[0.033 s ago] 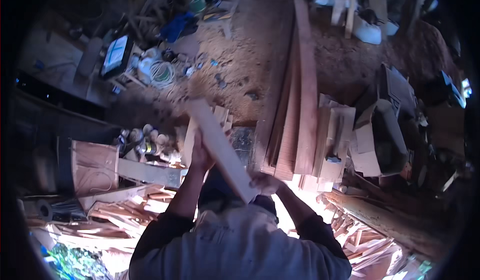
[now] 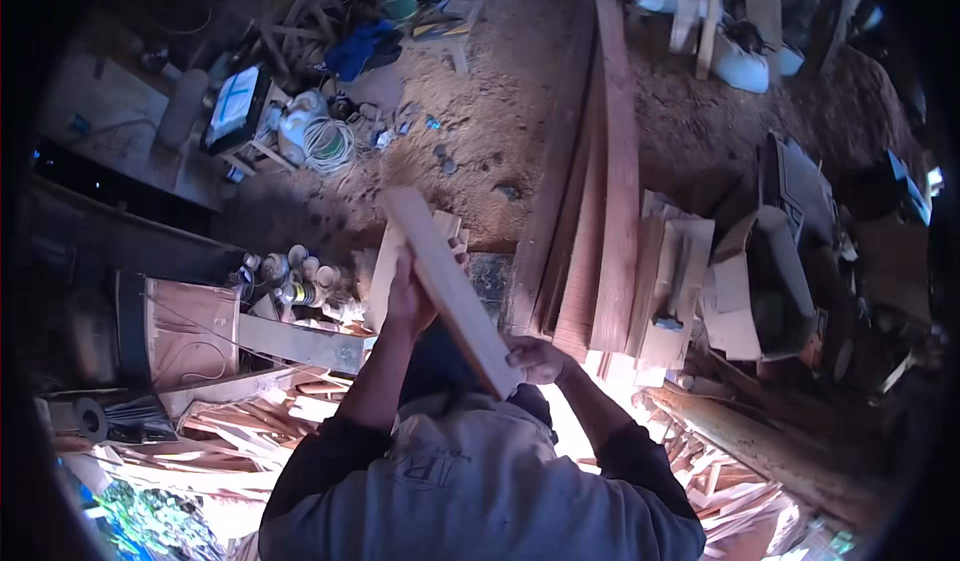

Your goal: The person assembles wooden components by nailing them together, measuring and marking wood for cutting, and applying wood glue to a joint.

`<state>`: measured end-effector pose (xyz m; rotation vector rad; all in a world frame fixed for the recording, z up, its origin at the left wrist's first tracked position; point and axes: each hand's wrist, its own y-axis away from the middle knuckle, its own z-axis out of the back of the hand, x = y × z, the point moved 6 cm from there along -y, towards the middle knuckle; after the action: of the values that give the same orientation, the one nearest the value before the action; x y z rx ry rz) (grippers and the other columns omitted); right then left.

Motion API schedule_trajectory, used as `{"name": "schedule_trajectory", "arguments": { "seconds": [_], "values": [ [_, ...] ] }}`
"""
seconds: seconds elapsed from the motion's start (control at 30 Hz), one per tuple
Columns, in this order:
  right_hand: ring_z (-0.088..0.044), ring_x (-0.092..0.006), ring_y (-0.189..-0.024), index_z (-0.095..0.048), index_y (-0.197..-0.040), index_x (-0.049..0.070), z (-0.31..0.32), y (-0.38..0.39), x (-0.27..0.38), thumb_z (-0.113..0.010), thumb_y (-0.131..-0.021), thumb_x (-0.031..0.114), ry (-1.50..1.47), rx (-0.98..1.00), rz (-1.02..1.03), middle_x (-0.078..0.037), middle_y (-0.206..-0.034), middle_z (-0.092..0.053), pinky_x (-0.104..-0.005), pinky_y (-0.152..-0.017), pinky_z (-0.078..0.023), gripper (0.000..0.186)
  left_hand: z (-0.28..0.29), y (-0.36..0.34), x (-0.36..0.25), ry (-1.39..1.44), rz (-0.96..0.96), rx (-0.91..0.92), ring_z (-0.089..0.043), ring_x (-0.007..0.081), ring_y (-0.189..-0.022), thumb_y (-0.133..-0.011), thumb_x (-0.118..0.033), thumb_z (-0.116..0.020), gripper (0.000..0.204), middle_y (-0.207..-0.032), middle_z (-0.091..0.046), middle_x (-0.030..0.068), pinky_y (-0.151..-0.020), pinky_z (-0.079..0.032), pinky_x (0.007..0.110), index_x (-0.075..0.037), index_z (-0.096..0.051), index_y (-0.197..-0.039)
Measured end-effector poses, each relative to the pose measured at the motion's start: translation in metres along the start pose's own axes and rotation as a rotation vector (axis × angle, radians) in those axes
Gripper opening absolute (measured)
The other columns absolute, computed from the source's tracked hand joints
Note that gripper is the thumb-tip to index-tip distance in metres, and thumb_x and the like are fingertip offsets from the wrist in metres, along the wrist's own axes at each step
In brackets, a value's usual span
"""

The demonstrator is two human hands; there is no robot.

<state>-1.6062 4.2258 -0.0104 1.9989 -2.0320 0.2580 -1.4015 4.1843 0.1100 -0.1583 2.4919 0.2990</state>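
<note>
A pale, short wooden board (image 2: pixel 447 286) lies diagonally across both my hands, its far end tilted toward the upper left. My left hand (image 2: pixel 408 296) is wrapped round the board's left edge, fingers along its upper half. My right hand (image 2: pixel 537 359) grips the lower end at the right. Behind the board, a few more pale wood pieces (image 2: pixel 382 276) stand close by, partly hidden by it and my left hand.
Long reddish planks (image 2: pixel 613 171) lie ahead on the right, beside shorter boards (image 2: pixel 670 281) and an open cardboard box (image 2: pixel 730 281). Cans (image 2: pixel 300 281), a coiled cable (image 2: pixel 328 146) and a low stool (image 2: pixel 460 41) are on the left. Wood offcuts (image 2: pixel 240 431) are piled near me.
The board and both my hands have shifted very slightly forward and to the right. My grip looks the same.
</note>
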Motion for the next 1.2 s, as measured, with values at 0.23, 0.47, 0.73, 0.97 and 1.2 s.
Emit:
{"name": "schedule_trajectory", "arguments": {
  "seconds": [0.23, 0.47, 0.73, 0.97, 1.2],
  "values": [
    [-0.063, -0.0274, -0.098, -0.034, -0.140, 0.001, 0.036, -0.074, 0.183, -0.043, -0.096, 0.044, -0.090, -0.183, 0.056, -0.025, -0.123, -0.054, -0.0413, -0.079, -0.055, 0.063, 0.043, -0.182, -0.073, -0.474, -0.033, -0.688, -0.057, 0.0219, -0.096, -0.086, -0.049, -0.066, 0.058, -0.105, -0.056, 0.0084, -0.082, -0.050, 0.043, -0.006, -0.047, -0.120],
    [-0.061, -0.0273, -0.105, -0.040, -0.140, 0.004, 0.111, -0.174, 0.445, -0.058, -0.087, 0.058, 0.176, -0.334, 0.089, -0.021, -0.125, -0.057, -0.0382, -0.086, -0.053, 0.077, 0.076, -0.475, -0.122, -0.532, -0.186, -0.768, -0.055, 0.0209, -0.094, -0.081, -0.044, -0.074, 0.064, -0.107, -0.056, 0.0093, -0.079, -0.049, 0.040, -0.003, -0.048, -0.122],
    [-0.061, -0.0281, -0.083, -0.036, -0.142, 0.007, 0.101, -0.292, 0.689, -0.060, -0.080, 0.065, -0.276, -0.329, 0.071, -0.030, -0.118, -0.054, -0.0303, -0.063, -0.054, 0.088, 0.030, -0.710, -0.239, -0.345, -0.140, -0.619, -0.054, 0.0178, -0.102, -0.097, -0.030, -0.057, 0.040, -0.112, -0.055, 0.0059, -0.088, -0.046, 0.035, -0.005, -0.045, -0.125],
    [-0.058, -0.0240, -0.071, -0.033, -0.145, 0.017, 0.057, -0.322, 0.873, -0.048, -0.082, 0.075, -0.190, -0.329, 0.189, -0.025, -0.118, -0.055, -0.0242, -0.051, -0.045, 0.087, -0.038, -0.856, -0.287, -0.076, -0.054, -0.491, -0.056, 0.0145, -0.106, -0.097, -0.031, -0.057, 0.037, -0.115, -0.057, -0.0012, -0.088, -0.048, 0.032, -0.016, -0.048, -0.129],
    [-0.056, -0.0205, -0.064, -0.022, -0.151, 0.029, 0.146, -0.354, 1.067, -0.040, -0.092, 0.064, -0.083, -0.526, 0.581, -0.010, -0.116, -0.056, -0.0250, -0.045, -0.040, 0.070, -0.021, -1.045, -0.258, 0.049, 0.112, -0.589, -0.059, 0.0186, -0.103, -0.096, -0.031, -0.057, 0.032, -0.118, -0.059, 0.0001, -0.087, -0.050, 0.040, -0.017, -0.051, -0.125]
  ]
}}
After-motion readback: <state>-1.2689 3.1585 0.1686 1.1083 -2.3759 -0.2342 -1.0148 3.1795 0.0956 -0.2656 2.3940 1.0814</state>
